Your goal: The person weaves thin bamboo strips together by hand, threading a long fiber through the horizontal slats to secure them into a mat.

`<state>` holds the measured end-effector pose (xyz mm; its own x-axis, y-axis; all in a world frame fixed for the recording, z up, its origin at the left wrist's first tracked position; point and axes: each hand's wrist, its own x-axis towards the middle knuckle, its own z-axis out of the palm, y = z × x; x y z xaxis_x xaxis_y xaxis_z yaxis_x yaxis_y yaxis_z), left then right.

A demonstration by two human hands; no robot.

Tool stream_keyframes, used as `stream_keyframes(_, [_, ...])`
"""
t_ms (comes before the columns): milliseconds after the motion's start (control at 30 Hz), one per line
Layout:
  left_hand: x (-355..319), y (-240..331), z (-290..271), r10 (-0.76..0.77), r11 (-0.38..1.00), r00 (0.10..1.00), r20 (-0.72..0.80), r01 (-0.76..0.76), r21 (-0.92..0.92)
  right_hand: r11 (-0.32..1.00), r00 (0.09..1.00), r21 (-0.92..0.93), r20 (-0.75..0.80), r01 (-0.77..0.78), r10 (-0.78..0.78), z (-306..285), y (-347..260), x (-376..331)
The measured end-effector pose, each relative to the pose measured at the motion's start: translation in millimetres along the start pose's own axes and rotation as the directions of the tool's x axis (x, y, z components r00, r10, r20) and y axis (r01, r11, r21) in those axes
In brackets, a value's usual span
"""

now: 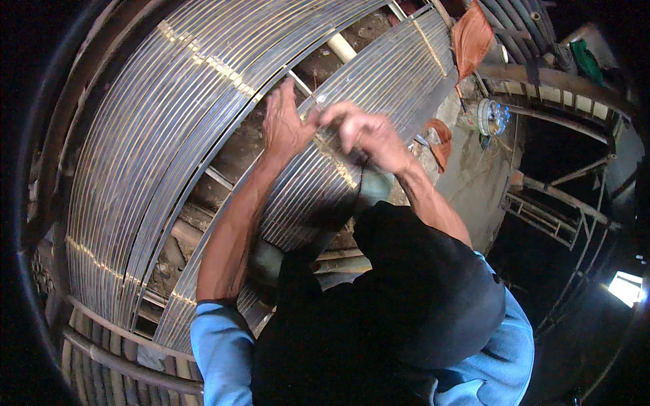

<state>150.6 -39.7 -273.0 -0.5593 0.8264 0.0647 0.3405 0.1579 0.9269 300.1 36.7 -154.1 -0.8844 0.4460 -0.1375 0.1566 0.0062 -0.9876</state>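
Observation:
Beneath my hands lies a long slatted panel of thin, shiny grey strips, crossed by pale yellowish bands of binding. My left hand is over the panel's far-left edge, its fingers stretched out and apart, holding nothing I can see. Beside it, my right hand hovers above the binding band with its fingers curled together, slightly blurred. Whatever the right fingers may hold is too small to make out. The two hands nearly meet at the thumb and fingertips. A dark-capped head hides the panel's near part.
A wider slatted panel curves along the left, with a gap over bare ground between the panels. To the right are an orange-brown fan-shaped thing, a similar orange piece, a clear container with blue pieces and a pole frame.

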Motion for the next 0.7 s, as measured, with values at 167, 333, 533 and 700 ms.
stream_keyframes(167, [-11.1,11.6,-30.3,0.322,0.947,0.944,0.073,-0.322,-0.018,0.942,0.926,-0.268,-0.364,-0.204,0.097,3.2,12.3,-1.8])
stream_keyframes(333, [-9.8,4.5,-60.5,0.294,0.954,0.932,0.213,-0.3,-0.002,0.703,0.864,-0.618,-0.503,-0.351,-0.011,-7.4,55.3,-1.8])
stream_keyframes(533, [-25.3,12.3,-61.5,0.303,0.949,0.91,0.285,-0.315,-0.004,0.462,0.941,-0.873,-0.273,-0.155,-0.2,3.9,67.6,5.3])
stream_keyframes(700, [-26.5,22.6,-58.0,0.335,0.942,0.912,0.237,-0.327,-0.074,0.394,0.942,-0.864,-0.335,-0.314,0.016,0.9,67.1,16.0])
